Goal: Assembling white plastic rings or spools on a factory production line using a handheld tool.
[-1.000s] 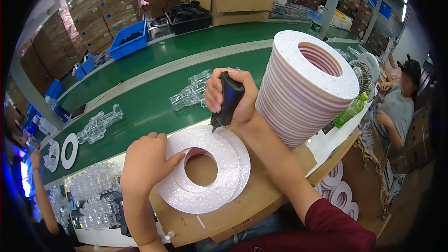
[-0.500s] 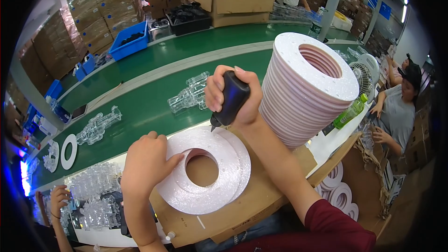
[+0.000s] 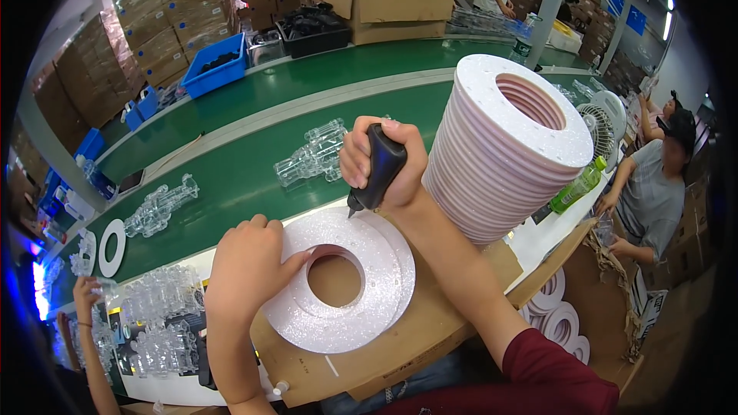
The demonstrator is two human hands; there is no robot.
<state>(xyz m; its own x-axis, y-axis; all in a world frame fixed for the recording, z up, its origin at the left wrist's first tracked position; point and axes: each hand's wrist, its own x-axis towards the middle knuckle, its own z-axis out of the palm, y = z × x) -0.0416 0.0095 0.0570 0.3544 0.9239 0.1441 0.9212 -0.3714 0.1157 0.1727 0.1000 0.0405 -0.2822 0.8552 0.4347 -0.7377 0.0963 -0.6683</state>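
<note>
My right hand (image 3: 393, 157) is wrapped round a black squeeze bottle (image 3: 382, 167), held nozzle down. Its thin tip is at the far edge of the glittery white rings; whether it touches them I cannot tell. Two or more of these flat white rings (image 3: 307, 327) lie overlapped and slightly offset on a brown cardboard sheet (image 3: 430, 346). My left hand (image 3: 250, 269) grips the left side of the upper ring, thumb by the centre hole and fingers bent over the outer edge. A tall stack of similar rings (image 3: 492, 161) stands right of my right hand.
Clear plastic parts (image 3: 311, 155) lie on the green belt (image 3: 231, 161) ahead, more (image 3: 161, 292) at the left. A cardboard box (image 3: 607, 307) at right holds loose rings (image 3: 561, 323). A green bottle (image 3: 576, 186) and a fan (image 3: 598, 121) stand beyond the stack. Co-workers are around.
My hands and the bottle stay nearly in place. At the left a co-worker's hand has risen toward a clear part; the co-worker at the right has shifted their arms.
</note>
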